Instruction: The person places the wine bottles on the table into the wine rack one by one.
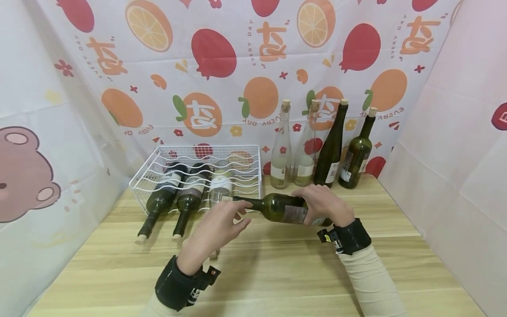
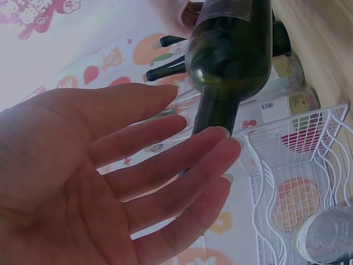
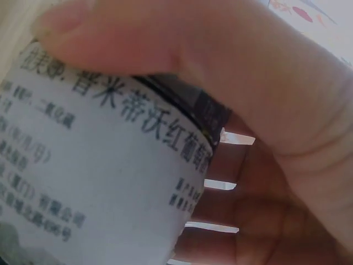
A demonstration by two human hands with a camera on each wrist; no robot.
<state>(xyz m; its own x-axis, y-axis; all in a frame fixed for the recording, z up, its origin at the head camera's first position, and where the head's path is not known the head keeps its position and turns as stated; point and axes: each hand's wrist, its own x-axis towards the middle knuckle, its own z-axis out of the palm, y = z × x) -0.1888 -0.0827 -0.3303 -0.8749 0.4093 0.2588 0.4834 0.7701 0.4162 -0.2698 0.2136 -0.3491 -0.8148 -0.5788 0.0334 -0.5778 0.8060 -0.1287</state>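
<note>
A green wine bottle is held on its side above the table, its neck pointing left. My right hand grips its body near the base, thumb in front; up close, the right wrist view shows a white printed label under the thumb. My left hand is at the corked neck, fingers extended and not wrapped round it; whether the fingertips touch the glass I cannot tell. Just behind is a white wire rack with two dark bottles and a clear bottle lying in it, necks toward me.
Along the back right stand two clear corked bottles, a tall dark bottle and a green bottle. The wooden table extends in front. Fruit-printed cloth hangs behind and pale curtains flank both sides.
</note>
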